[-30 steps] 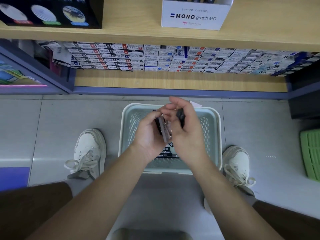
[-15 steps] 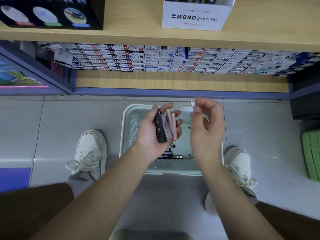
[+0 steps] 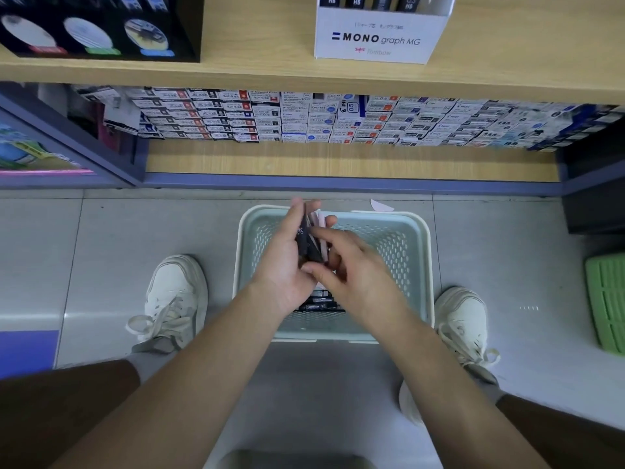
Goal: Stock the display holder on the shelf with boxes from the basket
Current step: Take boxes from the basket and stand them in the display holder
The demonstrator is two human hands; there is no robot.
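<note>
A pale green perforated basket (image 3: 414, 252) stands on the floor between my feet. My left hand (image 3: 287, 265) holds a small stack of slim black and pink boxes (image 3: 313, 236) above it. My right hand (image 3: 351, 269) has its fingers on the lower end of that stack, thumb under it; its exact hold is blurred. A few black boxes (image 3: 319, 301) lie on the basket's bottom, partly hidden by my wrists. The white MONO graph MG display holder (image 3: 378, 38) stands on the wooden shelf above, with dark boxes upright in it.
A lower shelf (image 3: 338, 160) carries rows of stacked small cartons at its back. A black display box (image 3: 98, 25) sits on the upper shelf at left. A green crate (image 3: 607, 299) lies on the floor at right. My white shoes flank the basket.
My right hand, lifted clear to the right half a second ago, has come back onto the stack. My left hand has tilted the boxes more upright.
</note>
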